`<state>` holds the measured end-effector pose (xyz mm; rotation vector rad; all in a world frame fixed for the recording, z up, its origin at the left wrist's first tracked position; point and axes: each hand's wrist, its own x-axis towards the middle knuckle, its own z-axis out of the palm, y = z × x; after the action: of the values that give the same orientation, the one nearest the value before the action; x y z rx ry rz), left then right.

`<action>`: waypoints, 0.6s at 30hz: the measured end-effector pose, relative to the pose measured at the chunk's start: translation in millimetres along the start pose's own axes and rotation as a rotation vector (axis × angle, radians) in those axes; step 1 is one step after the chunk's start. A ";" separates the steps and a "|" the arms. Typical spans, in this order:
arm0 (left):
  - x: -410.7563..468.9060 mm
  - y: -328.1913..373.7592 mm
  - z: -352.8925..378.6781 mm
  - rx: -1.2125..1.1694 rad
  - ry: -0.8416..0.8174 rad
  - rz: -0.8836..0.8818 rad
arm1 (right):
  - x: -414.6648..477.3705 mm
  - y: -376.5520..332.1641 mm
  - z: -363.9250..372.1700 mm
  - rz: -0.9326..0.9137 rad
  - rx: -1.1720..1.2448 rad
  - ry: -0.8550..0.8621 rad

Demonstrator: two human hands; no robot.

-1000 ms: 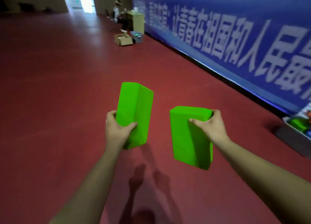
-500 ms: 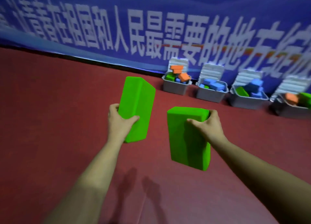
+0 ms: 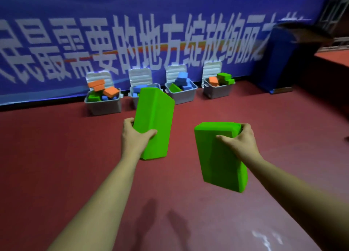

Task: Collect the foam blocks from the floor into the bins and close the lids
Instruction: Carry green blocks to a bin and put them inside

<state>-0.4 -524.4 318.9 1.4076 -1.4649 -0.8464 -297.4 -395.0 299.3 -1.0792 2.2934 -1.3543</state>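
Note:
My left hand [image 3: 135,137] grips the lower end of a green foam block [image 3: 154,118], held upright above the red floor. My right hand [image 3: 238,141] grips the top end of a second green foam block [image 3: 219,160], which hangs lower and tilted. Ahead, several grey bins stand in a row against the blue banner, lids raised behind them. The leftmost bin [image 3: 103,106] holds orange, green and blue blocks. The one beside it [image 3: 135,99] is partly hidden by my left block. A third bin [image 3: 183,96] holds blue and green blocks, and the rightmost bin [image 3: 217,92] holds orange and green ones.
A long blue banner [image 3: 56,33] with white characters closes off the far side. A dark blue panel [image 3: 277,62] stands at the right end of the banner. A raised red platform edge [image 3: 332,58] shows at far right. Red floor [image 3: 56,147] lies open between me and the bins.
My view has swung right, from the open hall along the banner to face the row of bins, which now lie nearer and centred. Both hands keep their grip on the green blocks.

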 end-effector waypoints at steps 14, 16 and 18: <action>117.3 30.5 226.3 0.022 -0.143 -0.016 | 234.8 67.6 -15.7 0.048 0.034 0.143; 156.2 27.8 257.5 0.010 -0.151 -0.026 | 279.0 68.0 -1.2 0.047 0.011 0.138; 199.2 30.0 291.3 -0.005 -0.169 -0.026 | 324.7 67.9 11.2 0.054 0.007 0.149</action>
<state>-269.8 -749.7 272.7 1.3818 -1.5724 -1.0049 -545.8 -614.4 280.8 -0.9363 2.4008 -1.4658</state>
